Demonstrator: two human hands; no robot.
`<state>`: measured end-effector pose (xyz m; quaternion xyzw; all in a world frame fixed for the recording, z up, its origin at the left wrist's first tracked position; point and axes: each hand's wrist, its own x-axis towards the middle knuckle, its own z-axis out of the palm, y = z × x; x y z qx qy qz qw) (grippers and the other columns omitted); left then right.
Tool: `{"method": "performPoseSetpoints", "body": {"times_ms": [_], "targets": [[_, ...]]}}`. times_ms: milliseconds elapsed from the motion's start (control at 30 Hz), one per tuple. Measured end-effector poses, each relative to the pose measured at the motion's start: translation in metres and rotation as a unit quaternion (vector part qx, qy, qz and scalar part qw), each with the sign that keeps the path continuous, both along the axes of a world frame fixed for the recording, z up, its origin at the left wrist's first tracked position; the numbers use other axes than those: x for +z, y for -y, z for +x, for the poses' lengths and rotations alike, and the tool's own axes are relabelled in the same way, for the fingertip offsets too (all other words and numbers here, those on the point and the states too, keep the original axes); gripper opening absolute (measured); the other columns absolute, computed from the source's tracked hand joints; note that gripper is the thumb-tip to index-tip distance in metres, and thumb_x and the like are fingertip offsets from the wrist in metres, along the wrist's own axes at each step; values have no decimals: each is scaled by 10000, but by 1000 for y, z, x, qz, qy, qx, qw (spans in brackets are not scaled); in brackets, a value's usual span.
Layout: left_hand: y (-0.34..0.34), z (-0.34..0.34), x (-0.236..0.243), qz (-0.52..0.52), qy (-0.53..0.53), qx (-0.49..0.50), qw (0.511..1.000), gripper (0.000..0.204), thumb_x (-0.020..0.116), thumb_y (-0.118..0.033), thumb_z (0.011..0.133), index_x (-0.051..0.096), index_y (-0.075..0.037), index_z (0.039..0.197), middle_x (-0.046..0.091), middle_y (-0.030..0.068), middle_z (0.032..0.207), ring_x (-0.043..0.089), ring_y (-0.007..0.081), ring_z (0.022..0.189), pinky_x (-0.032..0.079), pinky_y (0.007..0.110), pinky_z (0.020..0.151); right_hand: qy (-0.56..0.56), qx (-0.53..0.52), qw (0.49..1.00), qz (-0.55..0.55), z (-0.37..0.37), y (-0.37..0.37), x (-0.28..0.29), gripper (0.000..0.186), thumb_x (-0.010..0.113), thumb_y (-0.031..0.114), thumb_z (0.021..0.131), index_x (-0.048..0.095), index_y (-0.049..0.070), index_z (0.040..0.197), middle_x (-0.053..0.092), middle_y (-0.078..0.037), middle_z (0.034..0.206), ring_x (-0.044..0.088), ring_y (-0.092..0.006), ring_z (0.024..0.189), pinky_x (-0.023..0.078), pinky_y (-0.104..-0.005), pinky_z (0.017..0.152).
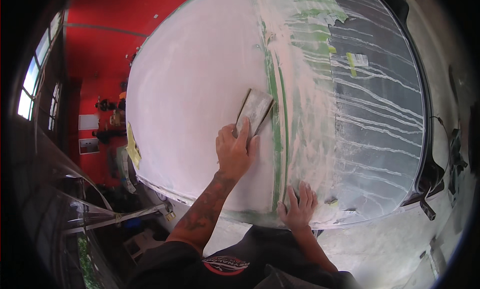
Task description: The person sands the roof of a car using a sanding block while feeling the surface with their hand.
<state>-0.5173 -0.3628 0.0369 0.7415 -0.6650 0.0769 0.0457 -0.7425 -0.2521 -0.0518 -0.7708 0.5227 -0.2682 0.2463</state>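
My left hand [235,150] grips the near end of a sanding block [255,108], its index finger stretched along the dusty top. The block lies on a broad, curved vehicle panel [195,74] with a pale pinkish-white coat, close to a green-edged seam [278,114]. Sandpaper edges show along the block's sides. Flat on the streaky green and white strip right of that seam rests my right hand [300,205], empty, fingers spread, near the panel's front edge.
Dark glass [375,109] with white runs of dried slurry lies at right, carrying a small taped label [359,60]. Yellow tape [133,145] hangs from the panel's left edge. Clear plastic sheeting [75,171] drapes at left, before a red wall [100,49].
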Motion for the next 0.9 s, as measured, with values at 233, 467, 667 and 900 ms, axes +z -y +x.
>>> {"method": "performPoseSetpoints", "body": {"times_ms": [233,467,667,900], "targets": [[159,90,17,-74,39,149,985,491,640,-357,911,585,-85,1316,544,188,1064,544,349,1030,478,446,865,10,3,1000,-14,10,4,7,520,679,358,768,647,128,1233,519,-193,1365,485,-355,1252,331,-507,1055],[-103,-35,-15,-10,-9,45,999,573,693,-297,873,534,-68,1374,494,217,1140,485,367,1017,406,490,892,-6,1,1000,-16,2,2,0,536,660,372,794,625,114,1263,483,-207,1397,448,-368,1286,315,-517,1063],[-13,66,2,-84,-13,75,994,503,674,-308,882,553,-97,1322,518,198,1088,509,361,965,439,492,846,-8,16,1000,-21,2,-2,-1,555,634,377,831,589,98,1307,445,-211,1429,427,-382,1307,302,-527,1070],[-24,42,-3,-87,-17,106,990,511,681,-301,880,551,-97,1330,519,187,1115,510,354,994,436,481,841,-15,17,1000,-18,4,0,-4,574,623,366,846,559,83,1340,422,-220,1442,401,-397,1330,282,-535,1086]]}}
